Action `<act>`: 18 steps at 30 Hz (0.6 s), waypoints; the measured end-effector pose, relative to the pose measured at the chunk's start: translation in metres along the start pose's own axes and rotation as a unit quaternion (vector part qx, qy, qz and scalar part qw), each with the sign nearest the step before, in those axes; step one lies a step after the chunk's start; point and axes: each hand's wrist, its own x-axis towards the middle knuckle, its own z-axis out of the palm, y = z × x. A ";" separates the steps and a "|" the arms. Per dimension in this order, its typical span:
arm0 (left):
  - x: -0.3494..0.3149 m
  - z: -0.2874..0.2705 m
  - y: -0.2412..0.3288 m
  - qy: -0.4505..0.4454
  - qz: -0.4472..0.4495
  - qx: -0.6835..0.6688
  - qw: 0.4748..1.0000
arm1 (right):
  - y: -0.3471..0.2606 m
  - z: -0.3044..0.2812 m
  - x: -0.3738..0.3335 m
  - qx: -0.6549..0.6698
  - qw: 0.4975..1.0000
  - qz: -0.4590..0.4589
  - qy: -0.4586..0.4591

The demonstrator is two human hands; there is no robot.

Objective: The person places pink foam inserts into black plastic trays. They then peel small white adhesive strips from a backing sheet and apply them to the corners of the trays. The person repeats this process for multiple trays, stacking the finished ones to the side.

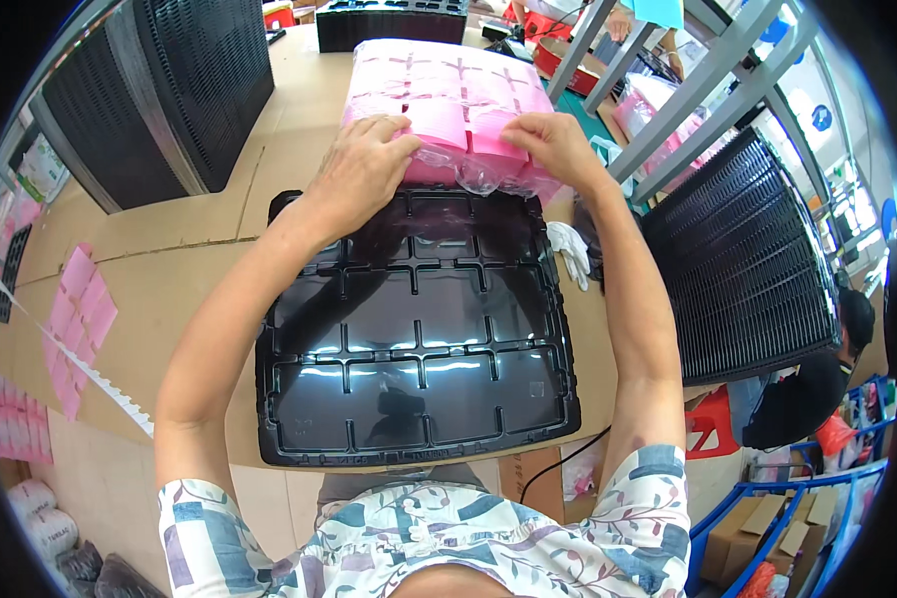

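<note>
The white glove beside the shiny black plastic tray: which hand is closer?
Right. The right hand is just beyond the white glove, at the pink rectangular stack; the left hand is farther away, beyond and well left of the glove.

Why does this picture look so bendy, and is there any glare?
Head view: the wide fisheye lens bends straight edges, most toward the dark rim; white reflections streak the glossy black tray; also in the head view, the far top of the pink stack pales almost to white.
</note>
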 end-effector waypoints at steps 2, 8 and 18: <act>0.001 -0.002 0.007 0.044 0.039 0.084 0.995 | 0.003 -0.009 0.006 0.058 0.998 0.019 -0.001; 0.013 0.011 0.045 -0.014 0.133 -0.001 0.991 | 0.000 -0.024 0.044 -0.036 0.995 -0.016 0.092; 0.061 0.032 0.004 0.173 -0.047 0.131 0.975 | -0.023 -0.034 0.059 -0.052 0.986 -0.080 0.135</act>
